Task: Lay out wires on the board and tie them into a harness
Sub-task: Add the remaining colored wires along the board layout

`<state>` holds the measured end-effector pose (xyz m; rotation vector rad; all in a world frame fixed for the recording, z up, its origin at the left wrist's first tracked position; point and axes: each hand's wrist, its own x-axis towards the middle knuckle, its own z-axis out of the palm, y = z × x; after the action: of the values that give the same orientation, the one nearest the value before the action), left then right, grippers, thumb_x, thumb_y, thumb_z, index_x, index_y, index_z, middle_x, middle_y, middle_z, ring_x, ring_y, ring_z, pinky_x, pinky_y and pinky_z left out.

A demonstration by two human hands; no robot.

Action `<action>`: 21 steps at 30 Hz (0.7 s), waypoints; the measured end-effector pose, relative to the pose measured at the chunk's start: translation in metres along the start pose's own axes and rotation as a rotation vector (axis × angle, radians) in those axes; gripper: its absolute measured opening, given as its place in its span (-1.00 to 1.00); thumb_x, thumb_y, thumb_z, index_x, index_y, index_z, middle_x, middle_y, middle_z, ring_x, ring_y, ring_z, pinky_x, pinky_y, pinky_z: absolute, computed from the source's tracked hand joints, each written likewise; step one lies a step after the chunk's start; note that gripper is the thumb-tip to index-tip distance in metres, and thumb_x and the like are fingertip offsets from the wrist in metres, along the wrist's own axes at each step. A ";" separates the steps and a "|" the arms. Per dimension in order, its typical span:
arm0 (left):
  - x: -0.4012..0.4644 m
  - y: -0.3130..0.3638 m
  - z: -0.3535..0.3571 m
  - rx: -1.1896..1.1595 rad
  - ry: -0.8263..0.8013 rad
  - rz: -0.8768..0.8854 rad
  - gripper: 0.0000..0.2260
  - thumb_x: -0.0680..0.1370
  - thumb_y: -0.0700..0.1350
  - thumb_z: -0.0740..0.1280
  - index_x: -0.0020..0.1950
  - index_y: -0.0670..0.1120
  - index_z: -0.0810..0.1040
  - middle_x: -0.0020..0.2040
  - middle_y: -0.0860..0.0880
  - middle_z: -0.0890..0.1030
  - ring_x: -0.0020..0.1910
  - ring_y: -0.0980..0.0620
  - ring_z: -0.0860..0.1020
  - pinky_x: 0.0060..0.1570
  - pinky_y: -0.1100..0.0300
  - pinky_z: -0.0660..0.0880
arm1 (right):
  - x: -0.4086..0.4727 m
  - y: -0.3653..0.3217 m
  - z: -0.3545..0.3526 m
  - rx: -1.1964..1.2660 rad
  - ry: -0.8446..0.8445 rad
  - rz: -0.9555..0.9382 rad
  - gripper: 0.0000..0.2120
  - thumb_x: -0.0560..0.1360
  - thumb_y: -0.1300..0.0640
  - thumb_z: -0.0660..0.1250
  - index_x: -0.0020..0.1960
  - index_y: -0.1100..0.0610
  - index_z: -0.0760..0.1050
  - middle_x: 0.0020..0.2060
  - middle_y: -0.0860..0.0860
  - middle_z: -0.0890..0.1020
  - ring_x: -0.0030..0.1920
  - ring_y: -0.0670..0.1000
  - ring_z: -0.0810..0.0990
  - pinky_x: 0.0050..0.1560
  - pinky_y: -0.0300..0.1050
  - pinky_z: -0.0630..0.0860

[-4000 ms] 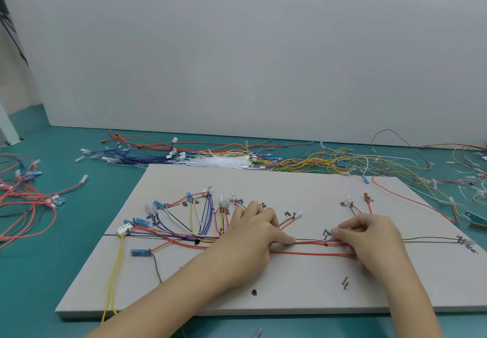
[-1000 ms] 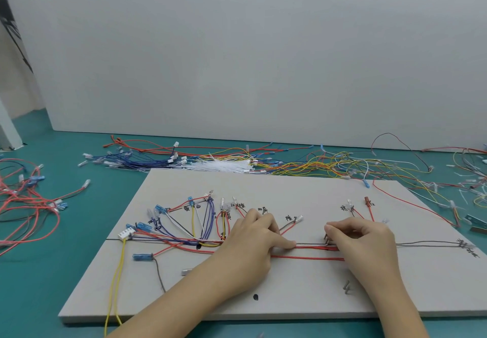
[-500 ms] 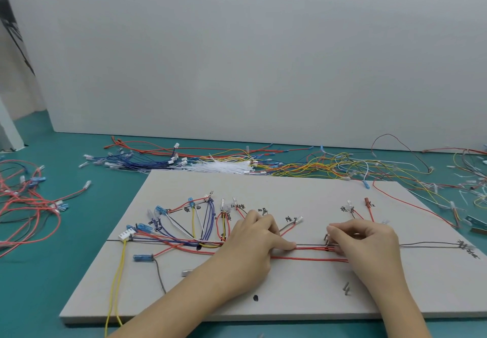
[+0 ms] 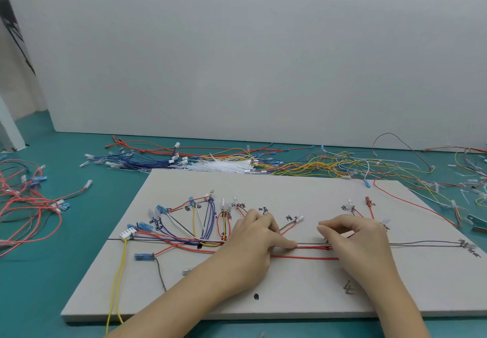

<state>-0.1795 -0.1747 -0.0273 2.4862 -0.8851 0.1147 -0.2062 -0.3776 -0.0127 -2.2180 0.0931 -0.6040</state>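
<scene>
Board (image 4: 303,184) lay flat on the teal surface (image 4: 66,271), taking up the middle toward the near edge; stiff and heavy enough, by the look of it, to stay put while wires get tugged. Spare wires (image 4: 303,165) were heaped along the surface's far edge, more red ones (image 4: 23,203) at its left edge. Harness trunk (image 4: 311,246), red and grey strands, ran left-right across the board's middle, branches fanning toward the far left part. Wires looked light, limp and springy, likely to creep off the line unless pinned; best held on the trunk just beside the tie point, not by the connectors. Left hand (image 4: 250,248) pressed the trunk down, index finger extended, other fingers curled. Right hand (image 4: 353,240) had its grip pinched together just beside that; couldn't tell exactly what it held. Small pegs (image 4: 347,287) stood near the board's near edge.
</scene>
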 end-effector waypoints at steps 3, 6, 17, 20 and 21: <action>0.000 0.000 0.000 -0.007 0.003 -0.002 -0.55 0.61 -0.26 0.13 0.31 0.22 0.52 0.04 0.12 0.42 0.09 0.07 0.25 0.13 0.11 0.27 | 0.007 -0.001 0.000 -0.035 -0.089 0.016 -0.78 0.38 0.24 0.50 -0.34 -0.04 0.66 -0.40 -0.27 0.63 -0.27 -0.24 0.56 -0.24 -0.24 0.44; 0.001 0.000 0.001 -0.006 -0.001 -0.005 -0.55 0.61 -0.25 0.13 0.30 0.23 0.52 0.03 0.13 0.41 0.10 0.07 0.25 0.10 0.15 0.24 | 0.017 -0.004 -0.002 -0.054 -0.201 0.022 -0.76 0.40 0.25 0.48 -0.35 -0.04 0.63 -0.40 -0.24 0.64 -0.34 -0.22 0.56 -0.33 -0.29 0.40; -0.001 0.000 0.001 -0.026 0.012 0.000 -0.56 0.61 -0.26 0.14 0.30 0.22 0.53 0.03 0.13 0.42 0.10 0.07 0.26 0.14 0.12 0.28 | 0.037 0.011 -0.013 -0.059 -0.207 0.181 -0.88 0.43 0.21 0.48 -0.27 0.11 0.66 -0.38 0.01 0.67 -0.33 -0.04 0.58 -0.28 -0.21 0.44; -0.001 -0.002 0.001 -0.028 0.013 -0.001 -0.55 0.61 -0.27 0.14 0.29 0.21 0.54 0.03 0.13 0.43 0.09 0.08 0.25 0.14 0.11 0.29 | 0.033 0.014 -0.014 -0.120 -0.224 0.202 -0.86 0.44 0.18 0.48 -0.29 0.09 0.64 -0.43 -0.03 0.63 -0.38 -0.08 0.53 -0.33 -0.21 0.37; -0.001 -0.002 0.001 -0.025 0.014 0.000 -0.55 0.61 -0.27 0.14 0.29 0.22 0.54 0.03 0.14 0.43 0.09 0.08 0.25 0.14 0.11 0.30 | 0.032 0.015 -0.015 -0.139 -0.226 0.198 -0.85 0.44 0.18 0.48 -0.30 0.08 0.63 -0.42 -0.04 0.63 -0.37 -0.08 0.53 -0.33 -0.21 0.37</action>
<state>-0.1792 -0.1737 -0.0295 2.4589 -0.8760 0.1194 -0.1833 -0.4066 -0.0029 -2.3604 0.2412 -0.2432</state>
